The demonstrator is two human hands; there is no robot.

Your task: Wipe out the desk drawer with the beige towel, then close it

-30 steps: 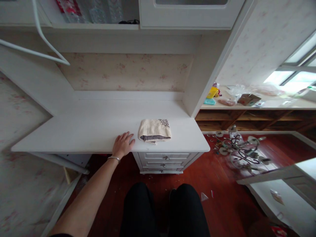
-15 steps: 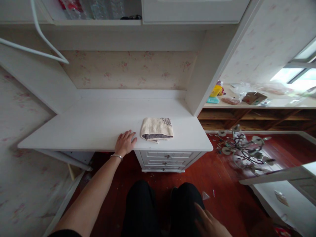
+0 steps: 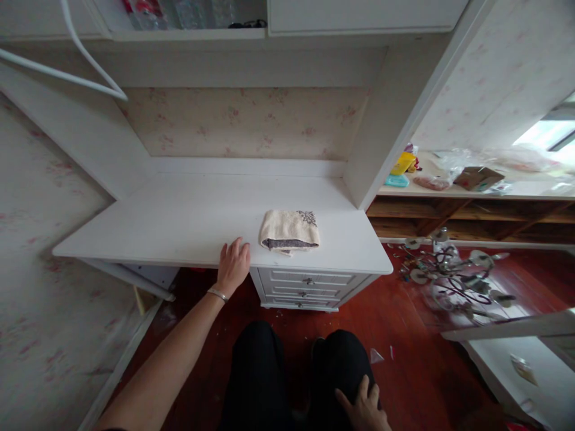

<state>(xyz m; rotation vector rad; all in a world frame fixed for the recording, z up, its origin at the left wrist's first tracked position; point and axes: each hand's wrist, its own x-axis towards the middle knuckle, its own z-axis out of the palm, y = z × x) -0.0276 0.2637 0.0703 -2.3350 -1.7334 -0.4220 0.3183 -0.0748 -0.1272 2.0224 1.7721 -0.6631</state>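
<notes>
My left hand (image 3: 233,263) rests on the front edge of the white desk (image 3: 179,221), fingers stretched out and holding nothing; a silver bracelet (image 3: 218,294) circles the wrist. Just right of it, apart from the fingers, lies a folded cream towel (image 3: 287,227) with a grey inner side and a dark floral motif at its far right corner. Low in the view, my right hand (image 3: 366,410) lies on my right knee with its fingers spread, and nothing is in it.
Drawers (image 3: 305,284) stand beneath the desk's right part. A white cable (image 3: 90,63) hangs at upper left. Plastic bottles (image 3: 188,13) fill the open shelf above. On the red floor (image 3: 404,347) at right lies a chandelier (image 3: 462,275), before a low wooden shelf unit (image 3: 431,216) bearing bags and a box.
My right hand has moved left and settled on my knee. The left hand stays at the desk edge, its fingers shifting slightly. The view has shifted a little; the towel lies as before.
</notes>
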